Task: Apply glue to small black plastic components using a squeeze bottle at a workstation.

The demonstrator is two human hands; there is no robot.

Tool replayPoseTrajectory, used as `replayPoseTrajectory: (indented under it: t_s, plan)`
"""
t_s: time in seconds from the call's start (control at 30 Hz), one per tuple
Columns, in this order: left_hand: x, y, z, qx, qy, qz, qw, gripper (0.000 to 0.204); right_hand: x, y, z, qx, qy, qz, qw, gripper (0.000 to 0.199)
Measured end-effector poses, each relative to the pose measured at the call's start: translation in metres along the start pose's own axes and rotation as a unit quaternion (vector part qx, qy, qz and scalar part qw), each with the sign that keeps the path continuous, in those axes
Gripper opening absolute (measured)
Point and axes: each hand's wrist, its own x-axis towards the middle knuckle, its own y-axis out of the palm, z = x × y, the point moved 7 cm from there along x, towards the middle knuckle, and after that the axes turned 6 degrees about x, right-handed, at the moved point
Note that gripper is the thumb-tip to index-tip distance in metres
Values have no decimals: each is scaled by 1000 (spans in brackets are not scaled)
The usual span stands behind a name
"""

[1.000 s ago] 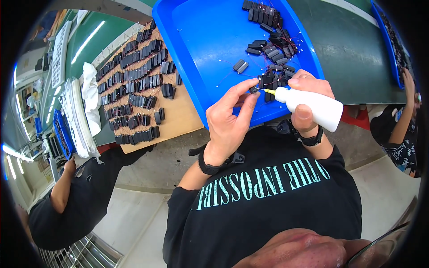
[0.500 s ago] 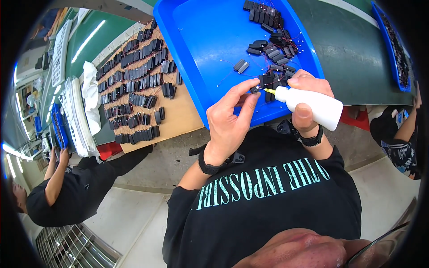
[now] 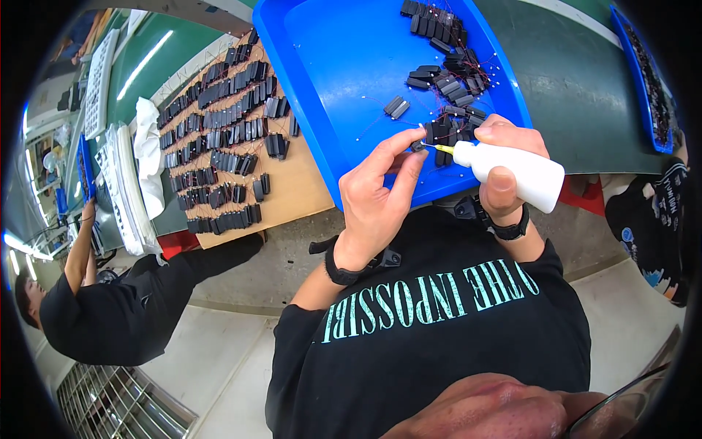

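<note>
Between thumb and fingertips, my left hand (image 3: 380, 192) pinches a small black block-shaped part (image 3: 417, 145), largely covered by the fingers. My right hand (image 3: 504, 157) is wrapped round a white squeeze bottle (image 3: 523, 170), tilted with its thin needle tip pointing left. That tip reaches the part in the left hand; whether it touches cannot be made out. Both hands are over the near edge of a blue tray (image 3: 329, 80). Inside it, black blocks with thin red and dark wires (image 3: 453, 88) are heaped on the right, and a separate pair (image 3: 396, 107) lies near the middle.
Left of the tray, a brown board (image 3: 292, 197) carries rows of similar wired black blocks (image 3: 230, 132). White sheets and wrapping (image 3: 150, 157) lie beyond it. Another blue tray (image 3: 643, 80) stands at far right. Co-workers are at the left (image 3: 124, 314) and right (image 3: 651, 227).
My hands, the part and the bottle stay almost in place. The co-worker at left has shifted, an arm stretched further toward the bench; the one at right has moved too.
</note>
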Motion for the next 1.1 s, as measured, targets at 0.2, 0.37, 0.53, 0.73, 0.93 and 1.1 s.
replayPoseTrajectory:
  t_s: [0.2,0.37,0.53,0.73,0.93,1.1]
  plan:
    - [5,20,0,-1,7,-1,1000,23,0,-19,-7,-1,-9,-8,1000,42]
    - [7,36,0,-10,17,-12,1000,23,2,-30,-12,-45,10,10,999,55]
    - [-9,-7,5,-1,-3,-37,999,22,-11,3,-10,32,-16,-17,999,54]
    - [-62,-88,-36,91,146,-128,977,26,-32,28,30,132,-29,-142,981,56]
    - [-135,-165,-26,218,83,-246,941,30,-47,30,36,133,-14,-94,987,55]
    - [-177,-223,0,361,-84,-316,873,30,-51,53,51,139,9,-79,987,55]
